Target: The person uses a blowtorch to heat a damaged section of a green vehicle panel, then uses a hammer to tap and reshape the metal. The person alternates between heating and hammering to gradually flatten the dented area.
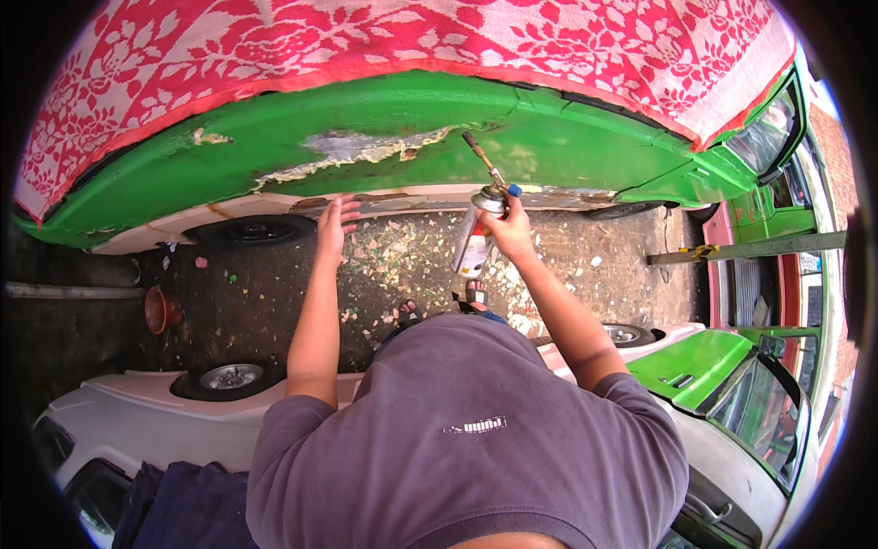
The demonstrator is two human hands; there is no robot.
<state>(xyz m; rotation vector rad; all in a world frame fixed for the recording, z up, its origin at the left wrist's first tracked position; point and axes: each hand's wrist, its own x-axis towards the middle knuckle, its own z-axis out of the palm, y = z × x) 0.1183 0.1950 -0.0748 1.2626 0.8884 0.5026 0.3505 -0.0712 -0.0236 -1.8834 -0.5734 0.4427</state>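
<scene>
With fingers spread, the left hand (335, 222) is braced flat on the green car's stripped, rusty sill (366, 146), while at its three o'clock a white metal gas-torch canister (474, 240) is gripped by the right hand (512, 231), its brass nozzle (479, 156) angled toward the flaking paint at eleven o'clock.

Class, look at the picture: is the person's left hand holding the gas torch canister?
No: the right hand grips the gas torch canister, while the left hand rests open against the green car body.

green car panel (567, 137) with grey bare patch (343, 145), red-and-white floral cloth (384, 37), white-and-red canister (474, 242), purple-grey shirt (476, 439), orange pot (160, 309)
</scene>
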